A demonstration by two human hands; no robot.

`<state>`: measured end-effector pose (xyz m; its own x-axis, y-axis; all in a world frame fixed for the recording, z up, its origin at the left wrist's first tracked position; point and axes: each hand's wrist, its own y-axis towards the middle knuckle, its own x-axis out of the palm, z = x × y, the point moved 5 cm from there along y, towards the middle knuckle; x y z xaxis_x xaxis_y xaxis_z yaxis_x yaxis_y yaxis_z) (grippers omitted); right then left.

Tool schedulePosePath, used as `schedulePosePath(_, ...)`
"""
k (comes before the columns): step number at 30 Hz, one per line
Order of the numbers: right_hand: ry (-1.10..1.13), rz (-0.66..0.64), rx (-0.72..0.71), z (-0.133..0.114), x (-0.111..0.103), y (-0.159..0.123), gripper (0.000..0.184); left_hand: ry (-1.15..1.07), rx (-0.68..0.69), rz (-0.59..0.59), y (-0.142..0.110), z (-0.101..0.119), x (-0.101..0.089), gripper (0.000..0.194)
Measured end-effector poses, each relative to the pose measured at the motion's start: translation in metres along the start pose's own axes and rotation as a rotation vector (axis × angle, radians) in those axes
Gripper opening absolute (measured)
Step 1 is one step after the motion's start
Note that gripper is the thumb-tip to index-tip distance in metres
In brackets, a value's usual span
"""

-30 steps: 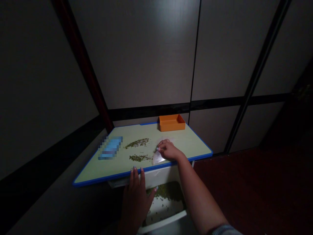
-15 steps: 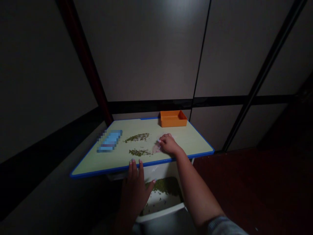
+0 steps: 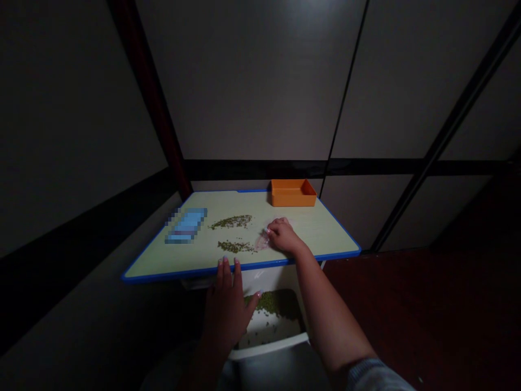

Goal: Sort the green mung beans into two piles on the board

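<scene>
My right hand (image 3: 282, 236) is closed, its fingers pinched down at the tabletop on a flat, see-through pinkish piece (image 3: 261, 243); its exact kind is hard to make out. My left hand (image 3: 228, 304) is open, fingertips on the table's front edge and thumb spread out over the drawer. Two streaks of small green beans, like mung beans, lie on the pale tabletop (image 3: 163, 263): a farther streak (image 3: 232, 222) and a nearer streak (image 3: 235, 247) that ends close to the pinkish piece. More green beans (image 3: 277, 303) are heaped inside the white drawer (image 3: 280, 343) below.
An orange open box (image 3: 293, 199) stands at the table's back right. At the left lies a blue, blurred-out flat object (image 3: 187, 225). Panelled cabinet doors (image 3: 260, 81) rise behind the table, and a dark red floor (image 3: 407, 304) lies to the right.
The view has shifted slightly, so the table sits a little higher and farther right. Both hands keep nearly the same pose and place on the table, and the bean streaks look unchanged.
</scene>
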<state>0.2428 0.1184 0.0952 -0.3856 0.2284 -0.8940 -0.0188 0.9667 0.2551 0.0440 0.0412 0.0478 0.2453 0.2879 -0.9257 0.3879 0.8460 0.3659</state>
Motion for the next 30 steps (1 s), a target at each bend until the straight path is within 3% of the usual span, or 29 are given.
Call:
schedulePosePath(11,0.074,0.101,-0.087,-0.008,-0.003,-0.006,0.020,-0.007,0.005,-0.028,-0.002,0.000,-0.004,0.073)
schedulePosePath(23,0.170,0.072,-0.168,-0.010,0.009,-0.003,0.012,-0.011,-0.013,-0.076,-0.002,0.001,-0.004,0.074)
schedulePosePath(30,0.219,0.058,-0.170,-0.011,-0.002,-0.009,0.012,-0.024,-0.033,-0.065,-0.001,0.002,-0.006,0.071)
